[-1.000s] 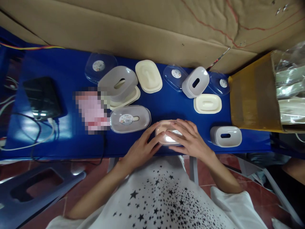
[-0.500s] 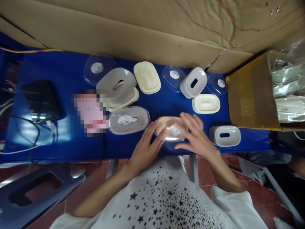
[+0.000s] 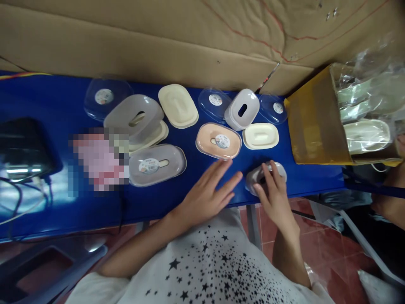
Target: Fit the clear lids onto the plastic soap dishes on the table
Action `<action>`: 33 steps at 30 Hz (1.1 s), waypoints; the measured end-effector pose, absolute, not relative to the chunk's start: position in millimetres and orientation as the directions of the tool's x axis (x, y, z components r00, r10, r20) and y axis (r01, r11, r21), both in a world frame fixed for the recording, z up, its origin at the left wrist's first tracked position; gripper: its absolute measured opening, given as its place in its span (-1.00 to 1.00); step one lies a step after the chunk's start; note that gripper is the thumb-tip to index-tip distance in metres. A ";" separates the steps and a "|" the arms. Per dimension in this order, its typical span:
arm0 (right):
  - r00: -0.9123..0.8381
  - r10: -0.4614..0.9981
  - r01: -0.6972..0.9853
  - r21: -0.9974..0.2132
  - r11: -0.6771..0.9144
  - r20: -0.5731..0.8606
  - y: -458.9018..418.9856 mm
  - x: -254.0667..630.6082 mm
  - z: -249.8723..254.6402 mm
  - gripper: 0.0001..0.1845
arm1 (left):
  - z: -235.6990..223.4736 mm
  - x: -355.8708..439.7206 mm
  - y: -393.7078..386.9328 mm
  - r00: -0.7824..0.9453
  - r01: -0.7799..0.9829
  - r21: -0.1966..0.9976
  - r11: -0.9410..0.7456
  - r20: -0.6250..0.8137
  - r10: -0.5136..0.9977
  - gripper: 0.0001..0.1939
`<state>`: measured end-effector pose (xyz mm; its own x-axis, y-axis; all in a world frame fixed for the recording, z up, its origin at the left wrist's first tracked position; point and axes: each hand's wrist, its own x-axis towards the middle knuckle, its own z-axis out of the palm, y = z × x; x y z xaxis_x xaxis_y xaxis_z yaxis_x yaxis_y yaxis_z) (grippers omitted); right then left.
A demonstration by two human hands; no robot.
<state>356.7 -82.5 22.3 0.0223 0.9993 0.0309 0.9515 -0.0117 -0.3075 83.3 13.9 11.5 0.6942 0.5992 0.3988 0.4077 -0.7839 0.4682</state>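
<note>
My left hand (image 3: 207,195) lies flat on the blue table (image 3: 63,84) with fingers stretched out, holding nothing, just below a peach soap box with a clear lid (image 3: 218,141). My right hand (image 3: 274,195) rests its fingers on a white slotted soap-box base (image 3: 265,176) near the table's front edge. A cream tray (image 3: 260,136) sits just behind that base.
Several soap-box parts lie across the table: clear lids (image 3: 106,98), a grey slotted base (image 3: 134,116), a cream lid (image 3: 177,105), a grey closed box (image 3: 157,164), a white base (image 3: 241,109). A cardboard box (image 3: 316,122) with bagged parts stands at right. Another person's arm (image 3: 390,198) shows far right.
Both hands have let go of the peach box, which now sits farther back on the table. My right hand has moved right onto the white slotted base. The view shifted right.
</note>
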 end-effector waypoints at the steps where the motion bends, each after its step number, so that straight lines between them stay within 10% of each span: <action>1: -0.019 1.000 0.925 -0.378 0.024 0.017 -77.5 344.8 26.5 -0.22 | 9.5 82.2 6.7 0.755 0.358 0.469 -0.807 0.363 0.546 -0.26; 5: -0.103 0.985 0.825 -0.542 0.161 0.136 -37.2 339.9 35.1 -0.33 | -2.6 78.1 -15.9 0.850 0.331 0.472 -0.817 0.226 0.475 -0.36; 13: -0.126 0.985 0.951 -0.268 0.154 0.119 14.8 381.4 7.5 -0.53 | -3.4 42.6 -8.7 0.685 0.419 0.478 -0.772 0.390 0.615 -0.83; 18: -0.172 0.982 0.811 -0.554 0.186 0.078 -39.8 363.9 15.6 -0.46 | 6.1 28.2 -7.8 0.554 0.337 0.624 -0.705 0.474 0.684 -0.78; 22: -0.058 0.970 0.631 -0.744 0.219 0.237 -64.4 362.5 20.9 -0.37 | 7.5 68.8 -5.9 0.586 0.376 0.511 -0.773 0.515 0.626 -0.79; 29: -0.136 0.971 0.911 -0.359 0.200 0.196 -67.5 366.0 15.9 -0.37 | 8.6 122.2 29.0 0.685 0.434 0.429 -0.792 0.413 0.600 -0.64; 33: -0.068 0.952 0.928 -0.330 0.170 0.299 -81.8 344.0 6.1 -0.48 | 4.6 100.2 20.6 0.750 0.388 0.430 -0.815 0.366 0.551 -0.48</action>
